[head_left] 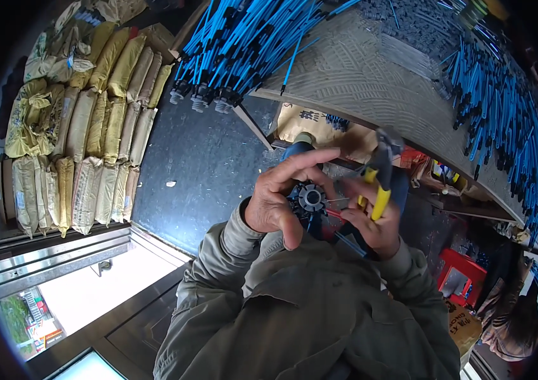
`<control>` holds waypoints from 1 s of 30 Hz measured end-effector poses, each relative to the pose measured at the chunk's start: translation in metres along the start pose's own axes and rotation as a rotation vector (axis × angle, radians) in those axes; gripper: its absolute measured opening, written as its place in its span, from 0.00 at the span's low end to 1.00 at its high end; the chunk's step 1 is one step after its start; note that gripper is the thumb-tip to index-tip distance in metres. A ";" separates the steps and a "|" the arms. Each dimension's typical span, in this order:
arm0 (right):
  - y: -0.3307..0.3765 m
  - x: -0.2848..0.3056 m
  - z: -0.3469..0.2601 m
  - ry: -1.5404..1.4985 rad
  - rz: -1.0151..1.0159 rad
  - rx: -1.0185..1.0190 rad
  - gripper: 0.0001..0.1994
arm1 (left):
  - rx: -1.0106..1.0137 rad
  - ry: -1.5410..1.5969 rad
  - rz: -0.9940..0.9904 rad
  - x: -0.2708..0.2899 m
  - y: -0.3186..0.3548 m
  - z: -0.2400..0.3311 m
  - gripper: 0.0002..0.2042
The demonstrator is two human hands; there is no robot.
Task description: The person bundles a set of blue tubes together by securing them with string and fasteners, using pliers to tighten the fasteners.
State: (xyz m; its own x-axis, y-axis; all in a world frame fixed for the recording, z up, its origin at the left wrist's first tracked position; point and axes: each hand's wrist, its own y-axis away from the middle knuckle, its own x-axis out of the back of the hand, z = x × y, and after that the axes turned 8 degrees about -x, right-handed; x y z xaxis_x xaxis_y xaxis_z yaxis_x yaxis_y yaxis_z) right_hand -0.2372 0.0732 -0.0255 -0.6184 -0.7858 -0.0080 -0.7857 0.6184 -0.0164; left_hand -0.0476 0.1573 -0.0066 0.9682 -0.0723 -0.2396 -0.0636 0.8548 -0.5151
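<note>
My left hand [275, 201] is in front of my chest, its thumb and index finger spread around a black round slotted part [310, 197] with a hole in its middle. The lower fingers are hidden behind this part, which seems to rest in their grip. Just to the right, my right hand [375, 227] is wrapped round the yellow handles of pliers [381, 202]. Their dark head points up and away from me and is slightly blurred. A thin wire-like strand [338, 200] spans the gap between the black part and my right fingers.
Bundles of blue rods with black ends [237, 50] lie on the worktable [345, 69] ahead, and more blue rods [503, 120] hang over its right side. Filled sacks [85, 126] are stacked at left. A red plastic stool [462, 275] and patterned cloth [503, 323] are at right.
</note>
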 end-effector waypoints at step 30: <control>-0.017 -0.042 0.012 0.096 0.037 0.153 0.08 | -0.040 -0.602 0.236 -0.021 0.042 0.005 0.38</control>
State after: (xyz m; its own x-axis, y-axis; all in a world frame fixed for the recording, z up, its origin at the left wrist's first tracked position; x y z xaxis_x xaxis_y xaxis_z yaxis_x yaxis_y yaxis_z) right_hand -0.1973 0.0957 -0.0371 -0.6516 -0.7539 0.0842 -0.7549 0.6335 -0.1698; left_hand -0.0694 0.1975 -0.0191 0.8928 0.4255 0.1475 -0.2886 0.7920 -0.5379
